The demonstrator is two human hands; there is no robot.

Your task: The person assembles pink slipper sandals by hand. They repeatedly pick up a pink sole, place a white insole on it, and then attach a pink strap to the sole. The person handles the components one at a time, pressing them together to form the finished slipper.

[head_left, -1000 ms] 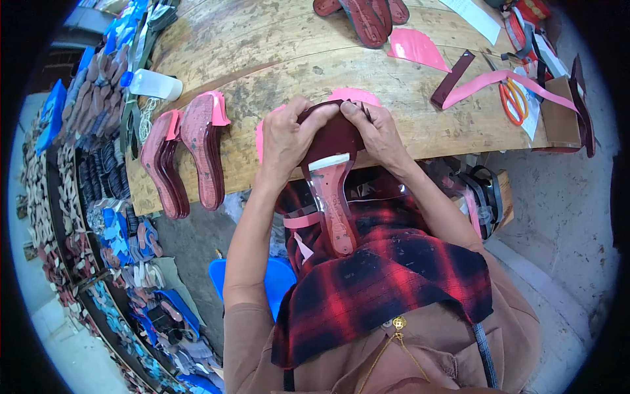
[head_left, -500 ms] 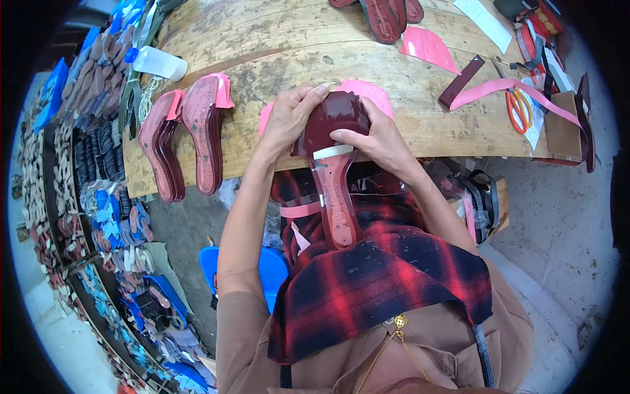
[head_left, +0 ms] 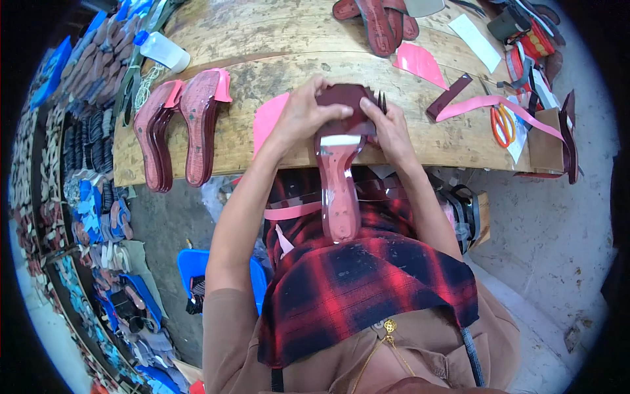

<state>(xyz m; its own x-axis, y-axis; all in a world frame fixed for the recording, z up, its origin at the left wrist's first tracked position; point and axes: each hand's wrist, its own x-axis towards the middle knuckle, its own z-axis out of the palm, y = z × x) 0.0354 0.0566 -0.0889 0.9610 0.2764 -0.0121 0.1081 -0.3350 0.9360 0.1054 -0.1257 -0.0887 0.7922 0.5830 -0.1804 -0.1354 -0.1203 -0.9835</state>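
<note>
Over the table's near edge, both hands hold a shoe insole (head_left: 339,197) with a glossy dark red sheet (head_left: 354,118) over its broad front part. A white strip (head_left: 339,140) crosses it below the sheet. My left hand (head_left: 305,111) grips the left side, thumb pressed on the dark red sheet. On the right side, my right hand (head_left: 392,128) is closed round the edge with its thumb on top. Thin dark prongs (head_left: 382,102) stick up by the right fingers; what they belong to is hidden. The narrow heel end points toward my red and black checked apron (head_left: 374,282).
Two stacks of insoles (head_left: 197,131) overhang the table's left edge, near a white bottle (head_left: 163,51). A pink sheet (head_left: 266,121) lies beside my left hand. Orange-handled scissors (head_left: 503,126), a pink strip (head_left: 482,103) and finished-looking dark red soles (head_left: 379,29) lie on the wooden table (head_left: 262,72).
The view has shifted slightly. My left thumb has come onto the dark red sheet, and my right thumb has moved up toward its far edge. Dark prongs now show by my right fingers.
</note>
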